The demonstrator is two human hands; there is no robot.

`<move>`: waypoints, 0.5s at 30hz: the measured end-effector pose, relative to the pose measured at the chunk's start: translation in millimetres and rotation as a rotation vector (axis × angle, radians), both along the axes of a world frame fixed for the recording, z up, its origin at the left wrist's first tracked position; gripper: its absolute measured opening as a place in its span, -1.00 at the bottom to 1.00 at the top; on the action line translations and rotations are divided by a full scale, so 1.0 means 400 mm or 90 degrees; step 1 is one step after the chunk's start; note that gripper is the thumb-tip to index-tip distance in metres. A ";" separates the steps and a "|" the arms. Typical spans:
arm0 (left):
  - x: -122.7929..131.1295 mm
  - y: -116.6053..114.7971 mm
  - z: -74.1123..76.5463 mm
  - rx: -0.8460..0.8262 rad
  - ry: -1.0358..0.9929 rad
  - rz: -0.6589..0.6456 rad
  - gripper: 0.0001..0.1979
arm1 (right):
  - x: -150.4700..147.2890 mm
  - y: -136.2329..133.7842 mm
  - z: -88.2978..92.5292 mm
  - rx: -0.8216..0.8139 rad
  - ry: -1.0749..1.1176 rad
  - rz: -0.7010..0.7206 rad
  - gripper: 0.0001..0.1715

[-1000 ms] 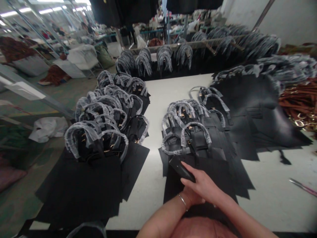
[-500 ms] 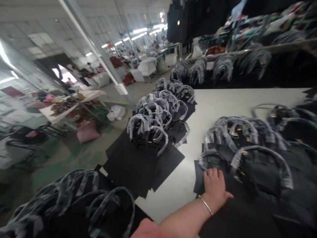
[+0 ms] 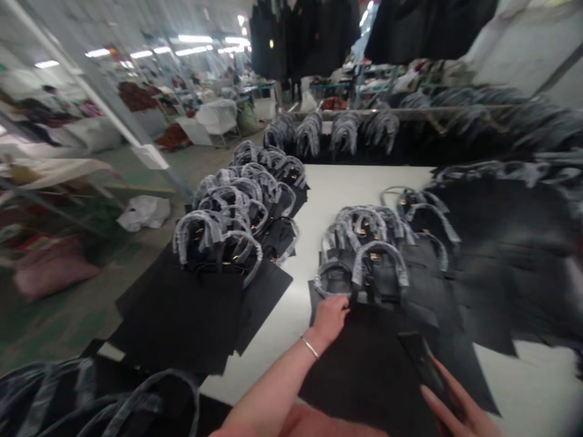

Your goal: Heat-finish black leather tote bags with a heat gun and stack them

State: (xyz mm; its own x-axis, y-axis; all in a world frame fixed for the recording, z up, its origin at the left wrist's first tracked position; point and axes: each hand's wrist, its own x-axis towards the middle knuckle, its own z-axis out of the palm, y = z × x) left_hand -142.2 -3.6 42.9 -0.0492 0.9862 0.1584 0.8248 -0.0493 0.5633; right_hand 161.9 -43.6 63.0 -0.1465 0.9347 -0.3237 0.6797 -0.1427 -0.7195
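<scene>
My left hand (image 3: pixel 331 315), with a silver bangle at the wrist, has its fingers curled at the upper edge of a black bag panel (image 3: pixel 359 364). Just above it is a bag handle (image 3: pixel 320 284) in clear plastic wrap. Low on the right, my right hand (image 3: pixel 471 413) is closed around a black, elongated hand-held tool (image 3: pixel 421 358) with a flat, squared end. That tool is over the same panel; blur hides its exact kind. Right behind my left hand, more black bag pieces with wrapped handles (image 3: pixel 380 252) and gold-coloured fittings overlap in a pile.
Another pile of black bag pieces (image 3: pixel 182 315) lies left on the pale table (image 3: pixel 300 261). Wrapped handles (image 3: pixel 150 394) stick up at the lower left. Black pieces (image 3: pixel 510 230) cover the right side. Bags hang overhead at the back, and a metal post (image 3: pixel 113 115) stands left.
The view has swung to the right. My left hand, flat with the thumb spread before, is now curled at the panel edge. My right hand has come into view holding the black tool.
</scene>
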 end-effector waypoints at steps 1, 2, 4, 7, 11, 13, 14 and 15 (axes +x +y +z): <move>-0.023 -0.010 0.013 -0.012 -0.048 0.019 -0.93 | 0.003 -0.008 0.004 -0.030 0.013 -0.027 -0.18; -0.053 -0.022 0.030 -0.029 -0.089 0.035 -0.93 | 0.003 -0.013 0.007 -0.054 0.026 -0.050 -0.14; -0.125 -0.056 0.072 -0.060 -0.126 0.071 -0.94 | -0.001 -0.018 0.010 -0.064 0.040 -0.071 -0.11; -0.259 -0.127 0.127 -0.098 -0.096 0.135 -0.86 | 0.003 -0.024 0.003 -0.041 0.027 -0.076 -0.08; -0.451 -0.234 0.135 -0.108 0.011 0.267 -0.80 | 0.026 -0.034 -0.003 -0.053 -0.020 -0.085 -0.12; -0.521 -0.275 0.118 -0.165 0.103 0.360 -0.80 | 0.036 -0.036 -0.001 -0.049 -0.041 -0.085 -0.14; -0.539 -0.289 0.108 -0.177 0.158 0.409 -0.81 | 0.040 -0.036 0.002 -0.049 -0.055 -0.084 -0.13; -0.542 -0.296 0.098 -0.163 0.213 0.449 -0.82 | 0.042 -0.034 0.005 -0.052 -0.068 -0.079 -0.13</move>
State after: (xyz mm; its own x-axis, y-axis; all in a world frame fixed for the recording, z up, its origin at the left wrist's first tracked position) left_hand -359.0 -122.1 82.3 -0.6611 0.7486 0.0493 0.7403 0.6403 0.2049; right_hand 178.7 -57.3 64.9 0.0071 0.9137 -0.4063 0.7254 -0.2844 -0.6268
